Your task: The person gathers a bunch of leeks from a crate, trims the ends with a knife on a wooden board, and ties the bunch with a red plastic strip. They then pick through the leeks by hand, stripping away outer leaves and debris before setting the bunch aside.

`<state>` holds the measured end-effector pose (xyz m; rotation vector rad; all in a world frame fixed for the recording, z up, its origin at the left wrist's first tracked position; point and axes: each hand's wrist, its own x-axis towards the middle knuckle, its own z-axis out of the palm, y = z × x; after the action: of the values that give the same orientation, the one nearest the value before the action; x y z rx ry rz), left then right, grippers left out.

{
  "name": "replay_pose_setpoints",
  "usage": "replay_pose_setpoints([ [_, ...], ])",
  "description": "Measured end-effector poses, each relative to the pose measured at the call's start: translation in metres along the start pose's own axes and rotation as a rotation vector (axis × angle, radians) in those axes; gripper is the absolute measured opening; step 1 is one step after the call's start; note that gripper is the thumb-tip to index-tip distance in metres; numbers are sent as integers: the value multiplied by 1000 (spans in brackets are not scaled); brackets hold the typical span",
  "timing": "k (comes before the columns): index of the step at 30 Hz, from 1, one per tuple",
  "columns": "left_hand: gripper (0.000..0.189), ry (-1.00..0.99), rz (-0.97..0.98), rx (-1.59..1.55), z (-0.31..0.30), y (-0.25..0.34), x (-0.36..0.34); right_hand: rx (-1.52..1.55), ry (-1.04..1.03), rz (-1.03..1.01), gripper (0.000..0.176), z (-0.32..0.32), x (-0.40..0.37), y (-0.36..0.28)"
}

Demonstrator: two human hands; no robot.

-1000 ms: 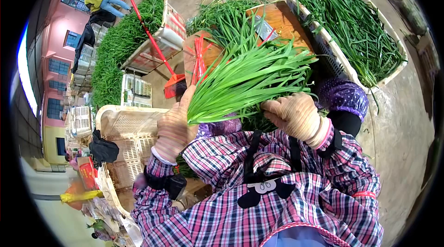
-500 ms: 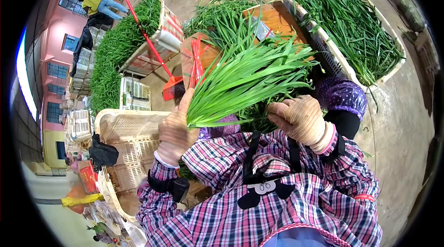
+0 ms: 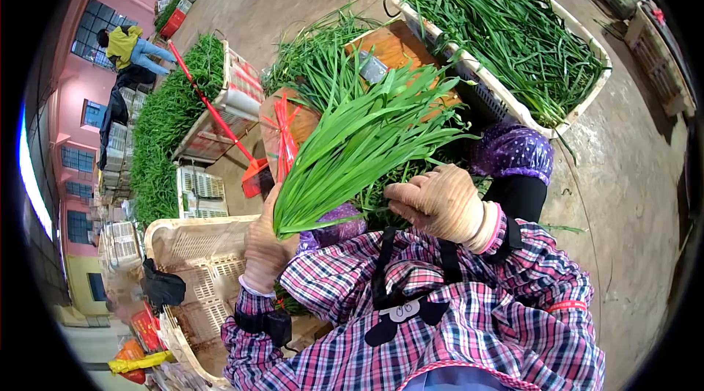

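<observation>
A fanned bunch of long green leaves [image 3: 352, 153] spreads up and to the right from my left hand [image 3: 265, 244], which is closed round its lower end. My gloved right hand [image 3: 438, 202] hangs just right of the bunch, over my lap. Its fingers are curled together, and whether anything thin is between them is too small to tell. Red ties [image 3: 284, 138] lie behind the bunch on a wooden board [image 3: 400, 46]. More loose leaves [image 3: 315, 72] are heaped on and beside that board.
A white crate of leaves [image 3: 605, 72] stands at the upper right. Left are another full crate [image 3: 238, 83], a red long-handled dustpan [image 3: 253, 175] and an open pale crate [image 3: 198, 224]. A person in yellow [image 3: 125, 46] is far off at the upper left.
The view has shifted, so the surroundings sit further left. The bunch in my left hand now points more steeply upward. My right hand's fingers are still curled beside it.
</observation>
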<state>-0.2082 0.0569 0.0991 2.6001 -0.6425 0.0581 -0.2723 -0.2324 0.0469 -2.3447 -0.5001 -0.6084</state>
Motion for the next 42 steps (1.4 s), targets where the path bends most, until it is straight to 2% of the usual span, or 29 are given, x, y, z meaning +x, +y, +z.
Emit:
replay_pose_setpoints([
  [4,68,-12,13,-15,1,-11,-1,-70,2,42,9,-22,9,3],
  [5,68,-17,7,-28,1,-12,-2,-96,74,16,8,-22,11,8],
  [8,70,-3,38,118,-2,-5,-3,-225,33,-1,9,-30,17,25],
  [12,73,-2,122,187,-4,-4,-3,-301,-236,50,12,-41,32,39],
  [13,74,-9,139,201,-5,-3,-3,-300,-239,48,12,-42,35,41],
  [16,73,-13,120,185,-5,-2,-2,-418,-503,60,16,-39,38,50],
  [21,73,-10,133,178,-3,-9,-3,-431,-543,105,21,-26,32,61],
  [24,73,-15,81,203,-3,-10,-3,-407,-578,90,22,-26,30,56],
  [27,73,-54,-8,197,-4,-8,-4,-347,-510,13,21,-25,29,50],
  [28,73,-42,14,179,-4,-7,-3,-432,-665,84,19,-31,39,40],
  [31,74,-43,14,138,-6,-6,-3,-540,-627,-38,19,-31,42,35],
  [33,75,-82,3,134,-8,-4,-3,-513,-617,-84,20,-31,42,35],
  [35,74,-11,44,87,-5,-6,-5,-476,-608,-107,21,-29,41,33],
  [36,74,-19,30,101,-6,-5,-5,-417,-520,-152,18,-27,37,35],
  [37,74,-27,16,116,-7,-5,-5,-415,-521,-155,18,-26,36,35],
  [39,74,-30,12,136,-7,-6,-5,-173,-610,-9,18,-25,35,35],
  [40,70,-4,56,157,-7,-7,-5,-33,-564,22,20,-23,31,37],
  [42,66,-12,73,214,-9,-7,-4,55,-586,86,23,-21,26,37],
])
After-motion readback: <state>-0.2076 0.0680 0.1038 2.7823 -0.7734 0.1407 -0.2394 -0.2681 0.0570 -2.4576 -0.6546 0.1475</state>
